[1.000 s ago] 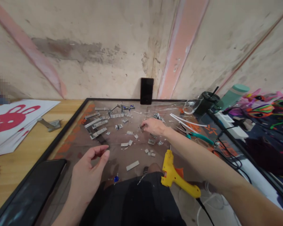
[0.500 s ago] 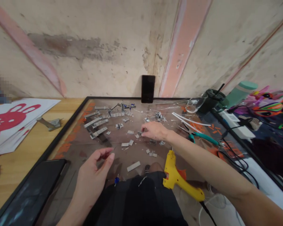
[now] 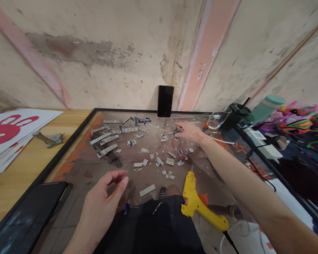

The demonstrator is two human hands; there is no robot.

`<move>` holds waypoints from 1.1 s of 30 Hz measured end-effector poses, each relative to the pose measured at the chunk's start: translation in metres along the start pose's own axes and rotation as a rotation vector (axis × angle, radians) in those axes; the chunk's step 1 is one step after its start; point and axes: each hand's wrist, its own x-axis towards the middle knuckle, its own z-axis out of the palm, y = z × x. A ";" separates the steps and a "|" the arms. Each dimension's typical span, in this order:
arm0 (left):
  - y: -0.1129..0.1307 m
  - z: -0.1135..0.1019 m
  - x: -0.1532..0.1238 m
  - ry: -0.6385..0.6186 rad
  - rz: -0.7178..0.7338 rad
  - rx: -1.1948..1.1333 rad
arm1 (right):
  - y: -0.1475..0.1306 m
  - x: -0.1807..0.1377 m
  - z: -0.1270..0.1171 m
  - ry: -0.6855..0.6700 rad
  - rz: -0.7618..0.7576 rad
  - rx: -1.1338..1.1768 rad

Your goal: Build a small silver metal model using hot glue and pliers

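My right hand (image 3: pixel 190 132) reaches to the far part of the glass-like tabletop, thumb and fingers apart around a small heap of grey metallic scraps (image 3: pixel 177 130). My left hand (image 3: pixel 102 199) hovers low over the near side, thumb and forefinger tips drawn together in a pinch; whatever is between them is too small to make out. Several flat grey pieces (image 3: pixel 170 161) lie scattered between the hands. A longer grey strip (image 3: pixel 147 190) rests in front of me. Jointed grey strip assemblies (image 3: pixel 108 139) sit at the back left.
A yellow glue gun (image 3: pixel 192 197) lies below my right forearm. One dark phone (image 3: pixel 165 101) leans on the wall, another (image 3: pixel 29 211) lies at the left. Right: a clear cup (image 3: pixel 216 120), green bottle (image 3: pixel 266 109) and white power strip (image 3: pixel 267 143). Printed paper sheets (image 3: pixel 18 141) lie left.
My right hand has moved away and to the right, from the scattered flat pieces to the scrap heap. Pieces it covered now show. My left hand has barely moved.
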 end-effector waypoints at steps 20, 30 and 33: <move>0.020 0.029 0.102 0.040 0.269 0.427 | -0.025 -0.033 -0.007 -0.017 -0.191 0.129; 0.038 0.032 0.070 -0.036 0.260 0.265 | -0.080 -0.058 -0.002 -0.036 -0.270 0.624; 0.050 0.029 0.044 -0.051 0.306 0.121 | -0.094 -0.060 0.009 -0.113 -0.296 0.834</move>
